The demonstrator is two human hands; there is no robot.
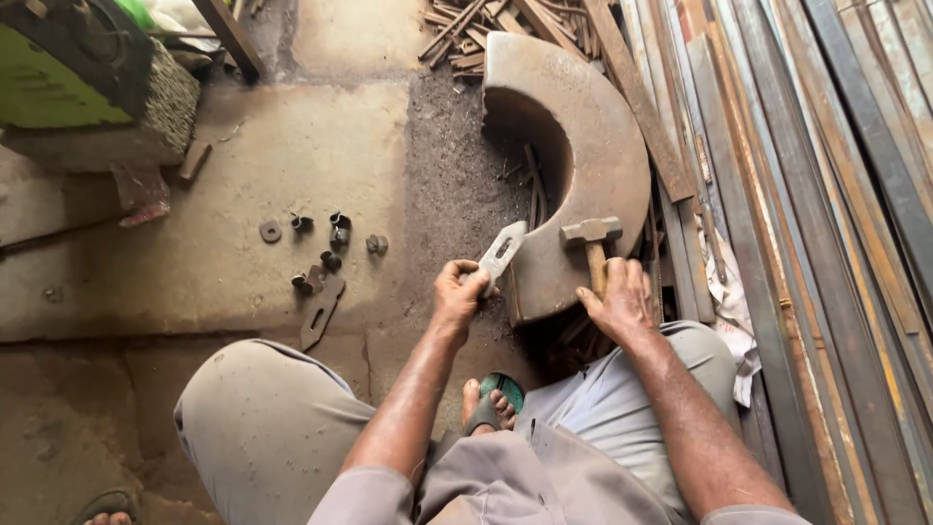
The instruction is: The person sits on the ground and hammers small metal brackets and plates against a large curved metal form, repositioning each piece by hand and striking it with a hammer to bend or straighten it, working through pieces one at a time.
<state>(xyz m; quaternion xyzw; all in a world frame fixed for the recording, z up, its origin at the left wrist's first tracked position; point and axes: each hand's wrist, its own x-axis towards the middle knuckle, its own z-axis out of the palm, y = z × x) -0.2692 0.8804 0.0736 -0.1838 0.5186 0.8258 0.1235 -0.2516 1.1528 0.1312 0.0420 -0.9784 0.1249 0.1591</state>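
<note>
My left hand grips a flat grey metal plate with a slot, holding its end against the near edge of a thick curved steel block on the floor. My right hand is closed around the wooden handle of a hammer, whose square steel head rests on the block's top face. I sit low, with my knees to either side and one sandalled foot between them.
Small metal pieces, a washer and another slotted plate lie on the concrete floor to the left. Long rusty steel strips and bars are stacked along the right. Scrap rods lie behind the block. A green machine stands far left.
</note>
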